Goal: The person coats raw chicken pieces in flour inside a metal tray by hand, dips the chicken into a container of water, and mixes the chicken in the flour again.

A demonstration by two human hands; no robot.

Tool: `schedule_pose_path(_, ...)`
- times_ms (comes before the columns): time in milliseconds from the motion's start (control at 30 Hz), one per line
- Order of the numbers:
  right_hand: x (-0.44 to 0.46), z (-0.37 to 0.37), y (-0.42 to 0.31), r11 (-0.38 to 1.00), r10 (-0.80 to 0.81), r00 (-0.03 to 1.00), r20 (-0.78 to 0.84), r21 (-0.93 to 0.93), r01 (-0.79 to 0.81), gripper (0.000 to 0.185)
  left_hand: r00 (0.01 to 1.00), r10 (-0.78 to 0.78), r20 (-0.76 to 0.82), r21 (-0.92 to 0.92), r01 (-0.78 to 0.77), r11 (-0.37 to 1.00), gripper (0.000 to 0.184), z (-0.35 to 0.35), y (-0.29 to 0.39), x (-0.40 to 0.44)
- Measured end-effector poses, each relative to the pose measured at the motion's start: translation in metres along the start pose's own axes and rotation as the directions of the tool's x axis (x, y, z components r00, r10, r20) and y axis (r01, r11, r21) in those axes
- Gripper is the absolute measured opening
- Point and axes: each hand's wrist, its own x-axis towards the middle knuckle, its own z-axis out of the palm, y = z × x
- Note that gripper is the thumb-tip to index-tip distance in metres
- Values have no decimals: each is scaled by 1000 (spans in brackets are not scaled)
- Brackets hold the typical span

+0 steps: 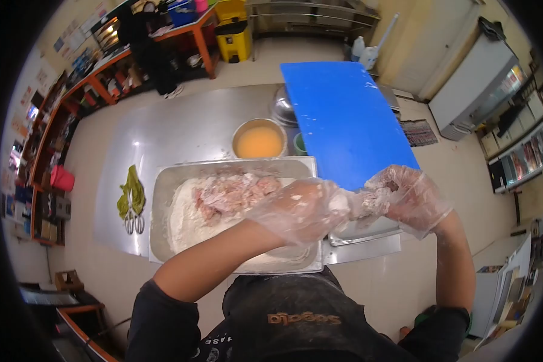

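A clear plastic glove covers each of my hands. My left hand (311,211) and my right hand (413,196) are closed on a flour-coated piece of meat (371,203), one at either end of it. They hold it over a smaller metal tray (368,232), to the right of a large metal tray (159,205). White flour (184,223) fills much of the large tray, with raw, floured meat (232,196) lying on top. Behind that tray stands a bowl of orange liquid (259,142).
A blue board (347,120) covers the right side of the steel table (187,120). Scissors (134,222) and a green cloth (133,190) lie at the left. A metal bowl (283,107) stands behind. A person in dark clothes (148,51) stands at the far counter.
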Motion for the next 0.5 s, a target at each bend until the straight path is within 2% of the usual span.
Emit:
schedule_pose_path(33, -5, -7, 12, 993, 112, 994, 14, -38, -112, 42, 1000, 21, 13, 7, -21, 1000, 48, 8, 13, 20)
schedule_pose_path(67, -11, -13, 26, 972, 222, 975, 28, -78, -220, 43, 1000, -5, 19, -60, 7, 998, 44, 20, 20, 41)
schedule_pose_path(133, -16, -5, 69, 953, 299, 954, -15, -53, -299, 43, 1000, -11, 29, -115, 14, 993, 40, 53, 22, 84)
schedule_pose_path(233, -16, 9, 122, 900, 428, 901, -66, -60, -432, 44, 993, 113, 20, -179, -108, 978, 30, 129, -2, 150)
schedule_pose_path(300, -16, 21, 145, 860, 498, 863, -80, -80, -504, 45, 946, 297, -130, -36, -304, 952, 22, 169, -8, 172)
schedule_pose_path(333, -15, 26, 155, 828, 557, 822, -118, 0, -561, 44, 944, 304, -124, -37, -311, 950, 22, 172, 0, 173)
schedule_pose_path(367, -16, 33, 168, 788, 615, 775, -148, 81, -610, 44, 983, 156, -100, -48, -161, 986, 19, 176, 7, 171)
schedule_pose_path(400, -16, 44, 190, 784, 620, 769, -152, 84, -615, 44, 997, 6, -76, -52, -10, 999, 17, 178, 13, 172)
schedule_pose_path(433, -13, 58, 215, 791, 611, 772, -174, 99, -603, 40, 997, 13, -72, -50, -17, 999, 17, 186, 12, 176)
schedule_pose_path(500, -13, 68, 238, 796, 604, 772, -197, 115, -594, 36, 999, 32, 11, 153, -33, 988, 19, 204, 7, 185)
